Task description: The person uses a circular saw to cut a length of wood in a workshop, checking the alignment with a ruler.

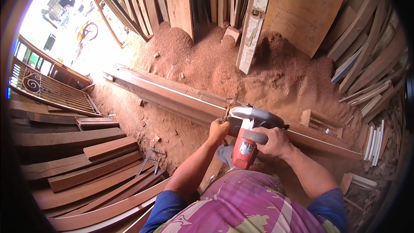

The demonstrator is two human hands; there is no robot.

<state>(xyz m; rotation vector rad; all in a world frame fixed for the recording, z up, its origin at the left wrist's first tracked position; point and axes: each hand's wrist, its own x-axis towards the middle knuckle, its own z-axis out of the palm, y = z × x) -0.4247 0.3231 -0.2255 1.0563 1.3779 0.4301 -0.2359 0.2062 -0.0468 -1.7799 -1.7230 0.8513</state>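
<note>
My right hand grips the dark rear handle of a red circular saw with a silver blade guard. The saw sits on a long wooden beam crossing the middle diagonally, with a pale stripe along it. My left hand is closed at the saw's front left, by a small brownish fitting; exactly what it holds I cannot make out. The blade itself is hidden.
Boards and a large panel lean behind heaps of sawdust. Stacked planks and a metal clamp lie left, below a slatted gate. Offcuts crowd the right; a bicycle stands top left.
</note>
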